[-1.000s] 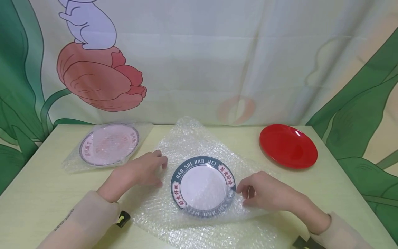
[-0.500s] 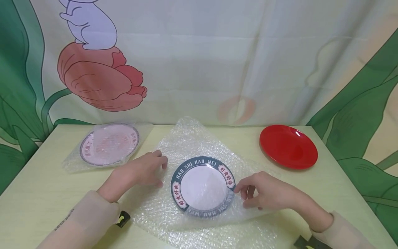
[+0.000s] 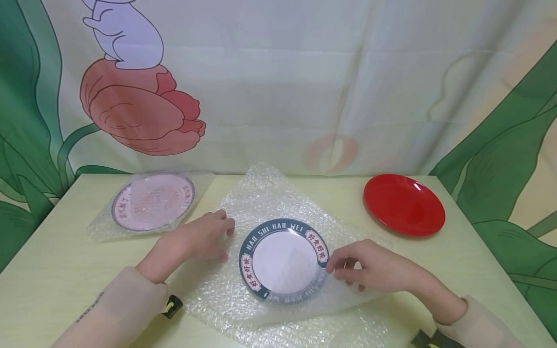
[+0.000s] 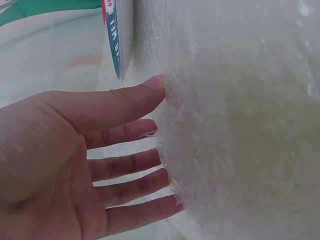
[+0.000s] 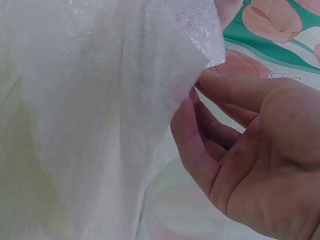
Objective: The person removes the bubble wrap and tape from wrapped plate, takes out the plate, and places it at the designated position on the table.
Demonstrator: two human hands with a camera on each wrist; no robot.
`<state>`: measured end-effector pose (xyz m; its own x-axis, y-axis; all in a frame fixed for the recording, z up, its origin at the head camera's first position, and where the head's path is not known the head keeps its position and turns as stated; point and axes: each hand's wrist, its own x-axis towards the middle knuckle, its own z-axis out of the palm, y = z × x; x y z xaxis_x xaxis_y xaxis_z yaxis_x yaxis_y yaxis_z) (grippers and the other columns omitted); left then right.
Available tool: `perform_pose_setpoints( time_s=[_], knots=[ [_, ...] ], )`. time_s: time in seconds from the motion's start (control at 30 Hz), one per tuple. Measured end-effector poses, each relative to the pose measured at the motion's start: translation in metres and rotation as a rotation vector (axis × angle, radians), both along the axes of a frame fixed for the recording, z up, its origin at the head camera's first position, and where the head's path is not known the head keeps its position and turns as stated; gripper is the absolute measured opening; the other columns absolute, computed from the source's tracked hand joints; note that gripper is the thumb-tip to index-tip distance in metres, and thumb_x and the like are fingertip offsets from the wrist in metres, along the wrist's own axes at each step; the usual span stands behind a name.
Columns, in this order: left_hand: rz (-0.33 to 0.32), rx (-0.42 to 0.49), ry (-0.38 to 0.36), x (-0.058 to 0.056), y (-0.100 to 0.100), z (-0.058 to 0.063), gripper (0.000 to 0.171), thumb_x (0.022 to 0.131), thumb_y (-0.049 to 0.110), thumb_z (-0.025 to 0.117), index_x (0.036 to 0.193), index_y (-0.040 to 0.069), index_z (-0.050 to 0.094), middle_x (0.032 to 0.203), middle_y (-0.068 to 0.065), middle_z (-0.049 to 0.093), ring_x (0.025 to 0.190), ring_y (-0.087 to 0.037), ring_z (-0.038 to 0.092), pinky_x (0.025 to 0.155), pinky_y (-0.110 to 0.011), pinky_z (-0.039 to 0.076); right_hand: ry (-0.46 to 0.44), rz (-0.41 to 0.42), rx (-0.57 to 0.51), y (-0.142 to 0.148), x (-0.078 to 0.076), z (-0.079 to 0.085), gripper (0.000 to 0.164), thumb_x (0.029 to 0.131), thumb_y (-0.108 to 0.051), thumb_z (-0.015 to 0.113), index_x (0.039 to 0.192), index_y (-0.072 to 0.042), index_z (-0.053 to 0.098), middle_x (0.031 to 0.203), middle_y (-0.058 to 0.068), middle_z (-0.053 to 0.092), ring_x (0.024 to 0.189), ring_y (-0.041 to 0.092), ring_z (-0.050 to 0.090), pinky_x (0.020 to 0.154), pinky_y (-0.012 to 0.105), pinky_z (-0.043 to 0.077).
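A plate with a white middle and a dark green lettered rim (image 3: 266, 261) lies face up on a sheet of bubble wrap (image 3: 267, 195). One flap of the wrap covers the plate's lower right edge. My right hand (image 3: 378, 265) pinches the edge of that flap between thumb and fingers, just right of the rim; the right wrist view shows the pinched flap (image 5: 150, 85). To the plate's left, my left hand (image 3: 204, 237) rests its fingertips on the wrap, fingers fairly straight. In the left wrist view, the thumb and fingertips (image 4: 162, 84) touch the sheet.
A pinkish plate wrapped in bubble wrap (image 3: 152, 203) lies at the table's back left. At the back right is a bare red plate (image 3: 403, 205). Behind the pale yellow table (image 3: 48, 270) hangs a printed curtain (image 3: 270, 96).
My right hand has shifted slightly left, drawing the flap a little, so a bit more of the plate's lower left rim shows. My left hand has stayed in place.
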<state>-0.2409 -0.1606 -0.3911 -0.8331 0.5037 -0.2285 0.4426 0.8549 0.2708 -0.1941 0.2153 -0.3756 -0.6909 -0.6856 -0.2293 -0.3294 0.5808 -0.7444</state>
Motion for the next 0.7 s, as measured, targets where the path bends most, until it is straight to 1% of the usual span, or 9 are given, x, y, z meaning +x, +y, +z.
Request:
perform_pose_setpoints(
  time_s=[0.17, 0.3, 0.4, 0.6, 0.7],
  knots=[
    [0.003, 0.000, 0.000, -0.0002, 0.0001, -0.0002, 0.042, 0.079, 0.018, 0.089, 0.112, 0.009, 0.065, 0.106, -0.006, 0.055, 0.097, -0.026, 0.056, 0.088, -0.045, 0.052, 0.012, 0.014, -0.013, -0.0004, 0.0012, 0.0009, 0.016, 0.097, -0.009, 0.071, 0.110, -0.017, 0.075, 0.089, -0.002, 0.066, 0.077, 0.019, 0.063, 0.064, 0.033, 0.058],
    [0.006, 0.000, 0.004, 0.0003, 0.0000, -0.0004, 0.042, 0.079, 0.019, 0.089, 0.112, 0.009, 0.065, 0.108, -0.007, 0.055, 0.098, -0.027, 0.056, 0.088, -0.046, 0.052, 0.038, 0.042, -0.021, -0.0005, 0.0018, 0.0012, 0.017, 0.095, -0.008, 0.073, 0.107, -0.019, 0.076, 0.095, -0.008, 0.069, 0.082, 0.016, 0.064, 0.069, 0.031, 0.058],
    [0.004, -0.001, 0.011, 0.0006, -0.0002, -0.0002, 0.041, 0.079, 0.019, 0.089, 0.111, 0.009, 0.065, 0.107, -0.007, 0.055, 0.098, -0.027, 0.056, 0.087, -0.046, 0.052, 0.045, 0.062, -0.020, -0.0007, 0.0024, 0.0010, 0.017, 0.095, -0.009, 0.073, 0.106, -0.022, 0.076, 0.096, -0.009, 0.070, 0.085, 0.014, 0.064, 0.072, 0.030, 0.058],
    [-0.001, 0.003, 0.019, 0.0009, -0.0003, 0.0002, 0.041, 0.078, 0.018, 0.090, 0.109, 0.010, 0.065, 0.106, -0.007, 0.055, 0.097, -0.027, 0.056, 0.087, -0.046, 0.052, 0.027, 0.107, -0.056, -0.0010, 0.0038, -0.0005, 0.012, 0.098, -0.014, 0.072, 0.103, -0.024, 0.074, 0.094, -0.008, 0.070, 0.088, 0.013, 0.067, 0.074, 0.032, 0.058],
    [-0.001, 0.001, 0.020, 0.0009, -0.0003, 0.0002, 0.041, 0.078, 0.018, 0.090, 0.110, 0.010, 0.065, 0.106, -0.007, 0.055, 0.097, -0.027, 0.056, 0.086, -0.046, 0.052, 0.001, 0.124, -0.070, -0.0012, 0.0046, -0.0004, 0.009, 0.098, -0.017, 0.072, 0.103, -0.024, 0.073, 0.095, -0.008, 0.070, 0.089, 0.013, 0.067, 0.076, 0.033, 0.059]
  ],
)
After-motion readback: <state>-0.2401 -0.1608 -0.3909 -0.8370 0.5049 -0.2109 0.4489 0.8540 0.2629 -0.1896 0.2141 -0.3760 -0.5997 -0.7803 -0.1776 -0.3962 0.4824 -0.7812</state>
